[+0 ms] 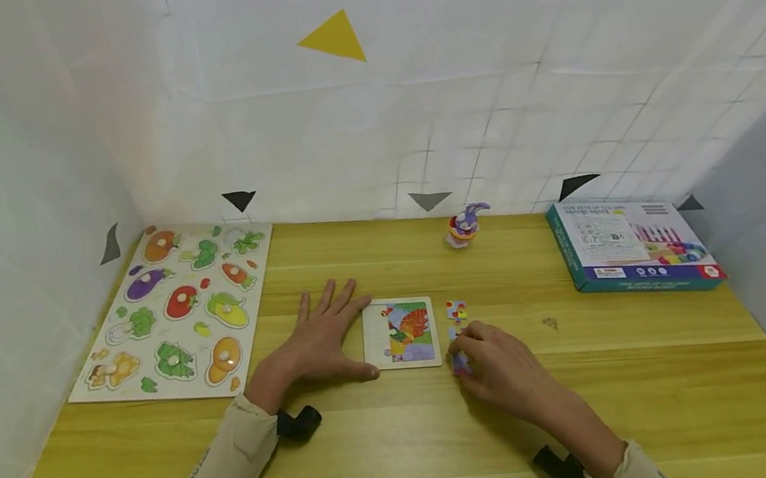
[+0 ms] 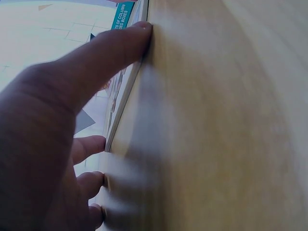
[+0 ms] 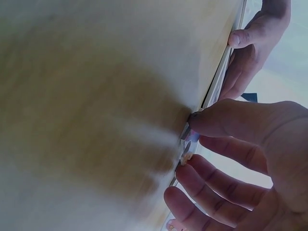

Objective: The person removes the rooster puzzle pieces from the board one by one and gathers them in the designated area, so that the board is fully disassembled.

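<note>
A small puzzle board (image 1: 377, 341) lies flat on the table, its right part filled with a picture of a brown-red hen (image 1: 413, 325) and its left strip bare. My left hand (image 1: 323, 335) is spread, with thumb and index finger touching the board's left corners; the left wrist view shows the thumb (image 2: 139, 33) against its edge. Just right of the board stands a column of loose puzzle pieces (image 1: 456, 310). Over the lower ones my right hand (image 1: 507, 366) bends its fingers, pinching a puzzle piece (image 3: 193, 135) at the tabletop. The fingers partly hide that piece.
A large vegetable knob puzzle (image 1: 200, 329) lies at the left. Behind the pieces stands a small purple rabbit figure (image 1: 466, 227). A teal-edged flat box (image 1: 631, 244) occupies the back right. White sheeting (image 1: 306, 142) walls the table's back and sides.
</note>
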Action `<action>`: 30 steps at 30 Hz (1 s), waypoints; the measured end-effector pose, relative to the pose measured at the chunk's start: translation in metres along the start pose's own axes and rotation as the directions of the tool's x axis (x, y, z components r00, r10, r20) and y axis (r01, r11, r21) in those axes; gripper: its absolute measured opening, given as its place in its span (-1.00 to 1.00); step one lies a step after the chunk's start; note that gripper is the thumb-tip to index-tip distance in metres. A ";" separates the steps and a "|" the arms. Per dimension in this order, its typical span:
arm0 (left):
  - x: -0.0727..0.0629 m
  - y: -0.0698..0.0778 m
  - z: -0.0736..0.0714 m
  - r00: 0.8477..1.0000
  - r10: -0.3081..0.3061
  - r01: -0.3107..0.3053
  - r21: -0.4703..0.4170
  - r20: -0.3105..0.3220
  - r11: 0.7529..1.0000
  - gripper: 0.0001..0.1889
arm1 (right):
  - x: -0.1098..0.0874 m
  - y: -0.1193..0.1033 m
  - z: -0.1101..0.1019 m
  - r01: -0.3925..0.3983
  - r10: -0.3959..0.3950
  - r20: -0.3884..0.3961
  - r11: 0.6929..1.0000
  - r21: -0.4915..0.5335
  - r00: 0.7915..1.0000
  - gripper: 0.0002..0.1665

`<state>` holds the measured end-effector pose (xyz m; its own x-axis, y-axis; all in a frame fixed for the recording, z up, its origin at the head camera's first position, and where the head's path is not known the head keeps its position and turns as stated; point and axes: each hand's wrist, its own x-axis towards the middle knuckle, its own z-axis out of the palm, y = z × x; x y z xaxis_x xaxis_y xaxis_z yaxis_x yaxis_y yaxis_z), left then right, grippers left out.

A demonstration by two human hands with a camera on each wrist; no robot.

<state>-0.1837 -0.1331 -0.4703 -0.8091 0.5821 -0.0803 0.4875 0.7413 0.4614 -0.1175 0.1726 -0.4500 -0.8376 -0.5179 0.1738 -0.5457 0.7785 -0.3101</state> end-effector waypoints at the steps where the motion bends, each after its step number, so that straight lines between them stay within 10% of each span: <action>1: 0.000 0.000 0.000 1.000 -0.001 0.001 0.001 0.001 1.000 0.18 | 0.000 0.000 0.000 0.001 -0.001 0.000 1.000 0.001 1.000 -0.72; 30: -0.001 0.000 0.000 1.000 0.011 -0.011 -0.015 -0.010 1.000 0.17 | 0.015 -0.004 -0.015 0.009 -0.009 0.008 1.000 0.009 1.000 -0.61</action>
<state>-0.1828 -0.1334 -0.4698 -0.8072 0.5866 -0.0661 0.4914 0.7299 0.4751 -0.1284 0.1671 -0.4320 -0.8326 -0.5275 0.1689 -0.5526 0.7707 -0.3173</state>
